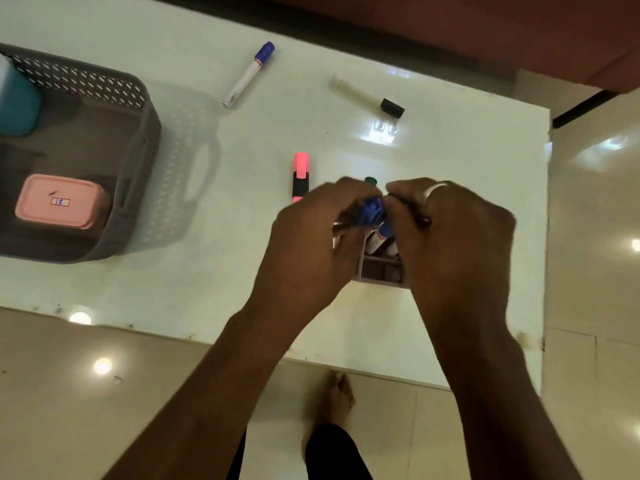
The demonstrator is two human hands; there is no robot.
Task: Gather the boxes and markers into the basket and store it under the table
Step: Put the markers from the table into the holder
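Observation:
My left hand [311,244] and my right hand [450,237] meet over a small pinkish organiser [381,268] that stands on the white table [242,289]. Both hands are closed around a blue-capped marker [372,209] above it. More markers stand inside the organiser, and a green cap [370,181] shows behind my fingers. Loose on the table lie a pink highlighter [300,174], a blue-capped white marker [247,75] and a black-capped white marker [367,96]. The grey basket [138,161] at the left holds a pink box [60,201] and a teal box [17,98].
The table's near edge runs just below my wrists and its right edge lies past my right hand. Glossy tiled floor surrounds the table. My bare foot [337,400] rests on the floor under the near edge. A dark red surface fills the top right.

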